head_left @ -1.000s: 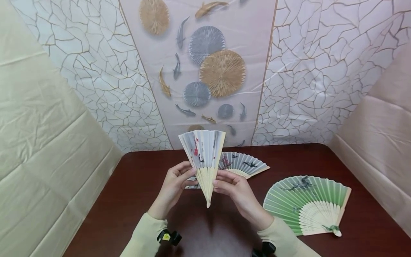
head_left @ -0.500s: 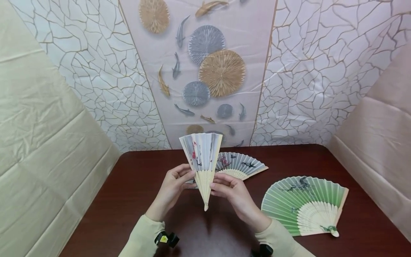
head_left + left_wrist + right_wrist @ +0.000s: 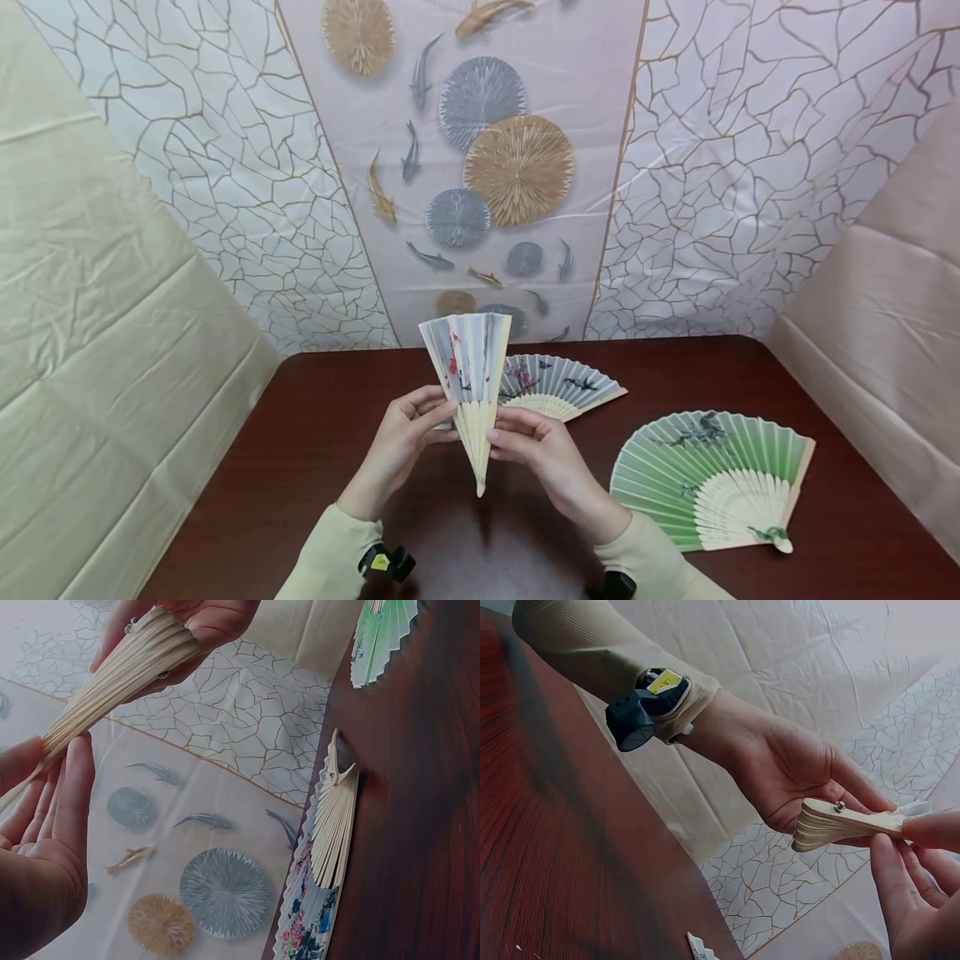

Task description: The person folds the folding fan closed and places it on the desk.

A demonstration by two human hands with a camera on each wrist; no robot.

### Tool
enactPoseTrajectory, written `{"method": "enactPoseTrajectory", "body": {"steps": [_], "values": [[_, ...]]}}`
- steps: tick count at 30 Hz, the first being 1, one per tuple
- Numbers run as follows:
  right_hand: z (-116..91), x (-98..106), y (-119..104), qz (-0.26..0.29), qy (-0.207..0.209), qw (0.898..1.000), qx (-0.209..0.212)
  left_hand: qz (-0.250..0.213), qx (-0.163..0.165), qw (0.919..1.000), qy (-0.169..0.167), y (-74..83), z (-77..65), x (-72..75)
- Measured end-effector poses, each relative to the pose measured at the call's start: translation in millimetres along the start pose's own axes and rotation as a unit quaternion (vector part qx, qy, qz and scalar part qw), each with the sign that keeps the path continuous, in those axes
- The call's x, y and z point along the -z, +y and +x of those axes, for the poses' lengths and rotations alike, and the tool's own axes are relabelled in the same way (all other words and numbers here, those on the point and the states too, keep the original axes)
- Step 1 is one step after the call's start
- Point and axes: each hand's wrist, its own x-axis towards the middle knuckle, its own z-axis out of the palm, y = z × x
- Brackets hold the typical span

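In the head view a partly spread folding fan (image 3: 471, 375) of pale ribs and grey-white cloth with red blossoms is held up over the table, pivot end down. My left hand (image 3: 399, 446) pinches its left edge between thumb and fingers. On the opposite edge, the thumb and fingers of my right hand (image 3: 551, 458) pinch the ribs. Both wrist views show the stacked ribs from the pivot end, with the left hand (image 3: 787, 765) and the right hand (image 3: 922, 889) on either side in the right wrist view.
Behind the held fan, a spread grey fan (image 3: 566, 383) with pink blossoms and dark birds lies on the dark red table (image 3: 300, 467), partly hidden. A spread green fan (image 3: 720, 467) lies at the right. Patterned cloth (image 3: 517, 167) hangs behind, with plain cloth at both sides.
The held fan has narrowed, its right edge moving left toward the left edge along with my right hand. It also sits slightly lower in view. The other fans stay put.
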Motion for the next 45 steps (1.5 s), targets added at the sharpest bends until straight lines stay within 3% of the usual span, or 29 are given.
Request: {"method": "enactPoseTrajectory", "body": {"steps": [26,45], "values": [[1.4,-3.6,5.9,-0.016,-0.017,0.999,-0.024,0.000,0.012,0.9999,0.007,-2.0,-3.2,3.5],[1.7,-5.0,8.6,-0.018,-0.033,0.999,-0.019,0.015,0.009,0.9999,0.000,-3.2,-3.1,3.8]]}}
